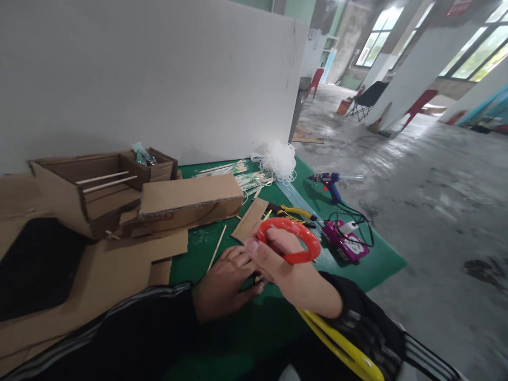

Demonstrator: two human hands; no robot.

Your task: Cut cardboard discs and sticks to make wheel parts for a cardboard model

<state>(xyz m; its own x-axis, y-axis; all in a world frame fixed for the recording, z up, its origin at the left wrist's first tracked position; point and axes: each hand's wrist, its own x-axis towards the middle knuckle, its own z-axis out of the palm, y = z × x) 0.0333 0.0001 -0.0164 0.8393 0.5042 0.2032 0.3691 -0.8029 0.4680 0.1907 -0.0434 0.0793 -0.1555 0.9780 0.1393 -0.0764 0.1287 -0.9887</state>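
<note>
My right hand (283, 259) is closed on a red loop-shaped handle (307, 243); the rest of that object is hidden by the hand. My left hand (228, 280) lies low over the green table (198, 264), its fingers bent and touching my right hand's fingertips. A small light-brown bit shows between its thumb and fingers, too hidden to name. A thin wooden stick (216, 248) lies just beyond my left hand. Past both hands is a flat cardboard strip (250, 219). Yellow tube-like lengths (341, 344) run below my right wrist.
Cardboard boxes (192, 196) and sheets (115, 275) cover the left side. Toward the back lie sticks (254, 181) and a white string bundle (280, 161). Yellow-handled pliers (296, 211), a blue glue gun (333, 188) and a purple power strip (345, 242) are at the right.
</note>
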